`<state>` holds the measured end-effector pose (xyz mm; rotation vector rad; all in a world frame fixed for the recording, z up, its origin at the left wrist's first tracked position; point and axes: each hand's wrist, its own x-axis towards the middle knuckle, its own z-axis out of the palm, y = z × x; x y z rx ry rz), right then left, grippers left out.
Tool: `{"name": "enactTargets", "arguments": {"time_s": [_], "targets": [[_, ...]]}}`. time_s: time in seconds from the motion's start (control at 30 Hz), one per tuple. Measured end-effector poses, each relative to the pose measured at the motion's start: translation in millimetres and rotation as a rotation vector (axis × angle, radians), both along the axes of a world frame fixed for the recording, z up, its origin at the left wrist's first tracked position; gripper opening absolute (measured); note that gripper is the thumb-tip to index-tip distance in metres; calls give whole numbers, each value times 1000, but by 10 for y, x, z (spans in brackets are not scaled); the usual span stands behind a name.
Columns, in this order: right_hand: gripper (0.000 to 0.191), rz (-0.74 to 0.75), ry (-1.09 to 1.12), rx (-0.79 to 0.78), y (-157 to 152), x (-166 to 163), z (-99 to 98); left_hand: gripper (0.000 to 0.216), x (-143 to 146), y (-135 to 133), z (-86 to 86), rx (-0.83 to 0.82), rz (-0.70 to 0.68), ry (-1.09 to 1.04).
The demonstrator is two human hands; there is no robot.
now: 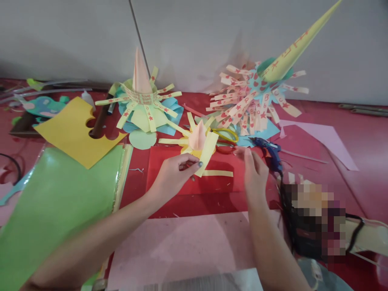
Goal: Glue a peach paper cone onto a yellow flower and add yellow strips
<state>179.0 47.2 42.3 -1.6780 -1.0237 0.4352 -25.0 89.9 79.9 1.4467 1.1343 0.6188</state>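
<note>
My left hand (178,171) pinches a pale yellow paper strip (208,153), tilted upright between thumb and fingers. Right behind the strip stands a small paper piece with a pink cone (197,136) and yellow strips spread around its base. My right hand (256,169) is raised to the right, its fingers drawn together; what they hold, if anything, I cannot make out. Near its fingertips are scissors with red handles (224,150) and a yellow-handled pair (227,135). A loose yellow strip (220,173) lies on the red sheet (172,180) below my hands.
Two finished-looking cone decorations with lettered strips, one pink-coned (142,79) and one yellow-coned (287,52), stand by the wall. A blue glue gun (271,151) lies at the right. Green sheets (66,202) and a cut yellow sheet (75,131) are at the left.
</note>
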Motion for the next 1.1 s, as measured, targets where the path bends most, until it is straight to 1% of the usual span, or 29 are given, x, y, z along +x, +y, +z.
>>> {"name": "enactTargets", "arguments": {"time_s": [0.03, 0.1, 0.17, 0.23, 0.3, 0.37, 0.47, 0.53, 0.63, 0.83, 0.97, 1.1], "targets": [[38, 80, 95, -27, -2, -86, 33, 13, -3, 11, 12, -15, 13, -21], [40, 218, 200, -60, 13, -231, 92, 12, -8, 20, 20, -12, 16, -27], [37, 331, 231, -80, 49, -328, 121, 10, -10, 18, 3, -13, -19, -21], [31, 390, 248, -72, 91, -378, 107, 10, -8, 7, -41, -21, -69, -13], [27, 385, 270, -51, 118, -393, 56, 12, 0, -6, -104, -27, -113, 14], [26, 343, 288, -40, 121, -388, -9, 11, 11, -17, -174, -41, -160, 60], [27, 296, 298, -63, 96, -365, -82, 7, 25, -21, -264, -91, -229, 79], [26, 288, 312, -84, 80, -351, -103, 8, 30, -16, -306, -116, -240, 73], [23, 273, 349, -94, 76, -336, -113, 9, 34, -6, -340, -126, -238, 93], [19, 207, 381, -55, 95, -334, -134, 10, 28, 0, -366, -152, -273, 128], [18, 199, 389, -66, 95, -339, -140, 11, 32, -17, -395, -76, -309, 184], [20, 167, 411, -73, 94, -329, -151, 10, 59, -43, -398, 3, -223, 140]]}}
